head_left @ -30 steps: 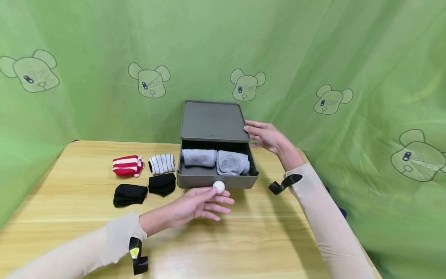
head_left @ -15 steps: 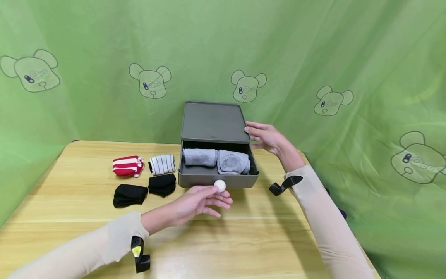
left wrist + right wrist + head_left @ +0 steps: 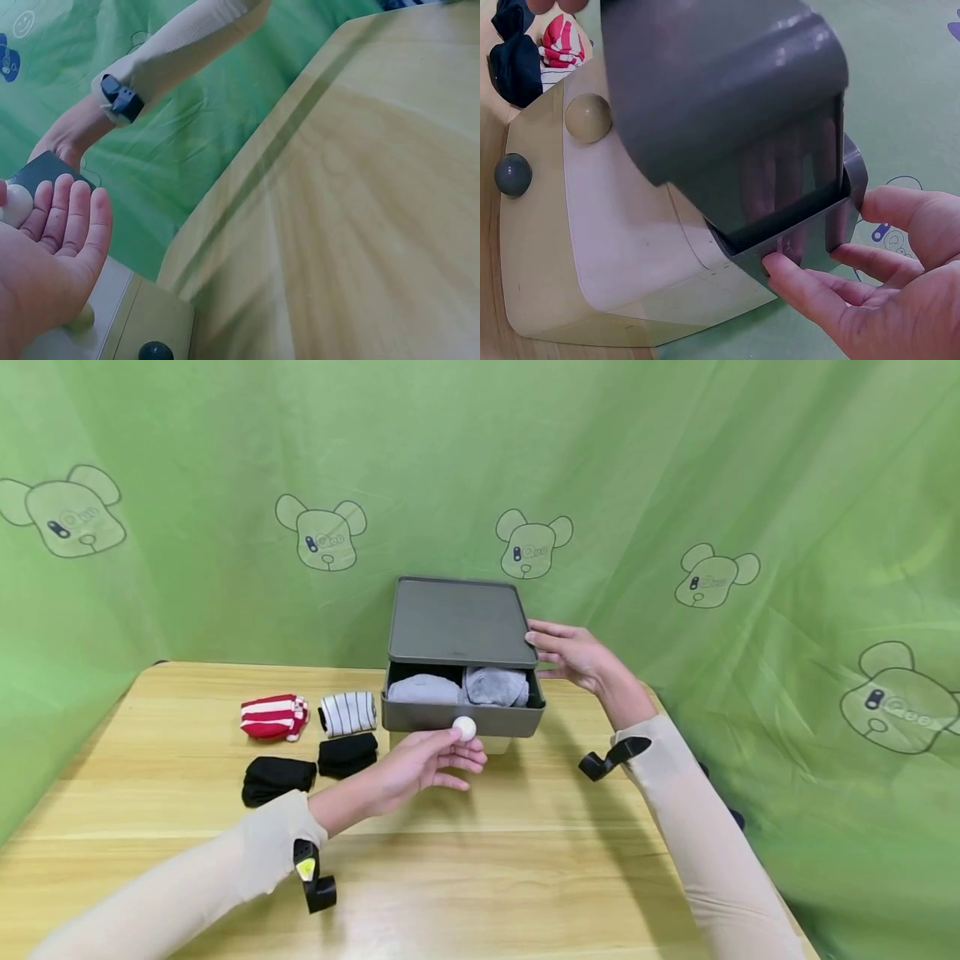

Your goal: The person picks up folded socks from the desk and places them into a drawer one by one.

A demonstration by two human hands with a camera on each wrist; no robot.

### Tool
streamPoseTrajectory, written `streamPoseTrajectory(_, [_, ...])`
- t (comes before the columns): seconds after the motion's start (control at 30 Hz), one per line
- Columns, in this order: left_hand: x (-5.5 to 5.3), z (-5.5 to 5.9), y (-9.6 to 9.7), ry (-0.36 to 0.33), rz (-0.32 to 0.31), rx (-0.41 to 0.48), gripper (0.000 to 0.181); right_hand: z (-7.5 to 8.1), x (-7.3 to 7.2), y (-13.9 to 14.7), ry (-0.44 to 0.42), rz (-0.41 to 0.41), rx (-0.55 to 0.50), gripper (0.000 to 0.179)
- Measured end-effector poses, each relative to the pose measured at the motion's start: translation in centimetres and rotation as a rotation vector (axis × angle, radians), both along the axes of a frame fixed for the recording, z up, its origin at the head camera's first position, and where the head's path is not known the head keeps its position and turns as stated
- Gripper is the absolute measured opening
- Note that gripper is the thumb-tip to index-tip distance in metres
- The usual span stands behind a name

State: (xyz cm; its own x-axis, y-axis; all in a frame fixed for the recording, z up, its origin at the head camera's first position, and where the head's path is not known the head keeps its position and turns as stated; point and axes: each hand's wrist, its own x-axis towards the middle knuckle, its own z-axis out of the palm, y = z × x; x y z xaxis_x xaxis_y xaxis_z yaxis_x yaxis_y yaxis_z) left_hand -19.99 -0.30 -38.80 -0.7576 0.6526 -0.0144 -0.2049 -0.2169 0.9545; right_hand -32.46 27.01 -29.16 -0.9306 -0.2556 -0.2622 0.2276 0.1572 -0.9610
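Green cloth [image 3: 435,443] with cartoon animal heads [image 3: 327,539] hangs behind a wooden table [image 3: 480,860].

A pale wood-grained table [image 3: 465,885] bears, on its left part, four folded cloth bundles in two rows: at the rear, a red-and-white striped bundle [image 3: 273,718] and a white bundle with thin dark stripes [image 3: 348,713]; nearer the viewer, a left black bundle [image 3: 274,777] and a right black bundle [image 3: 348,755]. Creased green sheeting [image 3: 435,435], printed with outlined bear heads [image 3: 327,540], hangs behind.
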Motion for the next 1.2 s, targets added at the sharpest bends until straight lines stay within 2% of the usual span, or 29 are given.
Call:
streamPoseTrajectory(0.3, [-1.4, 0.3, 0.1, -0.001, 0.028, -0.025, 0.046, 0.0, 0.0, 0.0, -0.004, 0.003, 0.001, 0.063])
streamPoseTrajectory(0.57, [-3.0, 0.2, 0.2, 0.03, 0.033, -0.05, 0.054, 0.1, 0.1, 0.0, -0.002, -0.001, 0.017, 0.062])
streamPoseTrajectory(0.8, [-4.2, 0.4, 0.3, 0.013, 0.051, -0.049, 0.05, 0.0, 0.2, 0.1, -0.002, -0.005, 0.029, 0.062])
streamPoseTrajectory(1.0, [-4.8, 0.6, 0.4, 0.005, 0.058, -0.046, 0.048, 0.0, 0.3, 0.0, -0.003, -0.007, -0.003, 0.061])
streamPoseTrajectory(1.2, [-5.6, 0.6, 0.5, -0.001, 0.062, -0.035, 0.047, 0.1, 0.2, -0.1, 0.002, -0.009, 0.01, 0.062])
